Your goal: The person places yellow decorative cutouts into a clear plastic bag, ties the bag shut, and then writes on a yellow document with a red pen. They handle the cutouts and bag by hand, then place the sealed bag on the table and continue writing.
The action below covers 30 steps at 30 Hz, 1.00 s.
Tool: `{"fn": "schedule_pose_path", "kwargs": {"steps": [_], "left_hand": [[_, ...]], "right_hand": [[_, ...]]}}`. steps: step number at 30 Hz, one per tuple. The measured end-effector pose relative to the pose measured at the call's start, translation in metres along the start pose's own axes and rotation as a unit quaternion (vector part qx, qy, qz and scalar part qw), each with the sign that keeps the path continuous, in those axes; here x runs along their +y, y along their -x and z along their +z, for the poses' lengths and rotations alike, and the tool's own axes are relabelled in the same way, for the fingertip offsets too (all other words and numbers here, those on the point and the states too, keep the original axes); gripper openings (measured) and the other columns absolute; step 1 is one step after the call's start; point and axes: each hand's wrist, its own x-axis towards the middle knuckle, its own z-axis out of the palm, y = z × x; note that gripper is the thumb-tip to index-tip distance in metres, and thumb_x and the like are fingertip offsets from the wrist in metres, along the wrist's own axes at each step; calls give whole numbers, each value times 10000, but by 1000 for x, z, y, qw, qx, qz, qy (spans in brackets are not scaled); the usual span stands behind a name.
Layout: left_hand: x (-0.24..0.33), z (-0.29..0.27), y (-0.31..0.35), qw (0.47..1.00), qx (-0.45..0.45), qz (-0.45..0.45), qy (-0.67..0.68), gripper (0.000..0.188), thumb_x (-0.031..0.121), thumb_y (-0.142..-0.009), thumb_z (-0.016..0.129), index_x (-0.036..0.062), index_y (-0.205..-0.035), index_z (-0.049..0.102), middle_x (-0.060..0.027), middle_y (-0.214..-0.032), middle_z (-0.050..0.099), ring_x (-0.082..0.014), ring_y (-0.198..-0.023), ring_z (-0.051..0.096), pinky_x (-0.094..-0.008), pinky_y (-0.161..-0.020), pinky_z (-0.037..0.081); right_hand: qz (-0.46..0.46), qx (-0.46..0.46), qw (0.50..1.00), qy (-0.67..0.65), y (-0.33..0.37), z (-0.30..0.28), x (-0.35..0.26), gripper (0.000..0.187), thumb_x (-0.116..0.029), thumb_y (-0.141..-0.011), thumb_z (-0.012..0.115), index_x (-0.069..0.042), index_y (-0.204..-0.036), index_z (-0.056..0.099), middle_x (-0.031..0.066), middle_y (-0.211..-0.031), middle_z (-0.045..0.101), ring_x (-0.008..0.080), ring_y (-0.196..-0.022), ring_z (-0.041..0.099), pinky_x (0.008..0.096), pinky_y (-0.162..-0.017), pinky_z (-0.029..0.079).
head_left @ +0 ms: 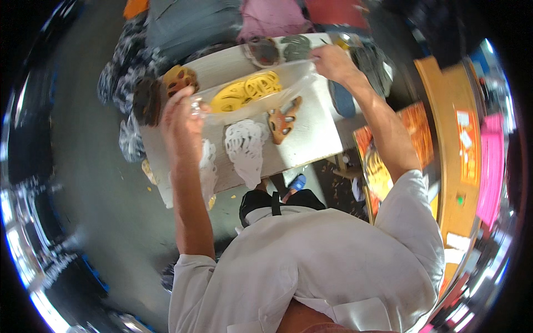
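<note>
Workroom floor: grey (105, 183), spreading left of a white table (316, 150) at the person's front.
Filled sacks: one grey (194, 28), one pink (272, 16) and one red (338, 14), side by side beyond the table's far edge; their contents are hidden.
Wooden furniture: orange-brown (444, 139), standing to the right, with a bright pink stack (491, 166) beside it.
Clear plastic bag: stretched above the middle of the table (297, 80), with yellow openwork shoes (227, 100) showing through it; I cannot tell whether its mouth is open.
Hands: well apart, the left hand (183, 125) pinching the bag's left end, the right hand (336, 64) gripping its far right corner.
White openwork pieces: two near the table's close edge, one plain to see (247, 147), the other partly blocked by the left forearm.
Smaller openwork pieces: tan (283, 119) just right of the bag's middle; orange (180, 80) beyond the left hand.
</note>
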Motion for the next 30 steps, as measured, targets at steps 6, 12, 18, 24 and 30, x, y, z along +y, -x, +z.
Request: {"fn": "schedule_pose_path", "kwargs": {"steps": [6,12,18,24,30], "left_hand": [[59,56,46,976,-151,115,-103,367,196,-1011,646,-57,-1273,602,-235,-1170,665,-313,-1109,659,-515,-1020,528],[80,181,150,959,-246,138,11,418,188,-1053,529,-83,-1363,456,-424,-1417,368,-477,-1399,433,-637,-1234,258],[39,325,235,893,-437,-18,110,376,130,-1015,610,-6,-1329,453,-432,-1519,194,-487,-1490,300,-632,-1249,189],[-87,448,319,784,-554,-226,165,476,158,-1012,595,-30,-1413,420,-482,-1511,220,-555,-1477,280,-678,-1222,213],[-191,518,397,719,-580,-362,129,367,123,-1039,544,-36,-1370,530,-311,-1325,599,-474,-1300,569,-613,-1160,408]], "right_hand": [[79,39,934,-347,115,-121,-5,242,-56,-902,677,0,-1127,747,66,-913,754,88,-719,686,239,-628,551],[139,187,850,-472,305,-244,22,114,-18,-940,664,0,-1022,740,57,-789,727,108,-659,682,263,-599,562],[166,338,807,-454,530,-312,74,188,69,-902,607,18,-1050,711,88,-906,746,137,-699,704,280,-643,579],[343,455,769,-290,715,-309,105,149,6,-957,622,13,-1091,684,53,-912,725,94,-677,684,240,-602,574],[475,508,674,-250,832,-265,125,165,-36,-944,650,6,-1091,714,60,-897,727,109,-707,680,270,-630,568]]}}
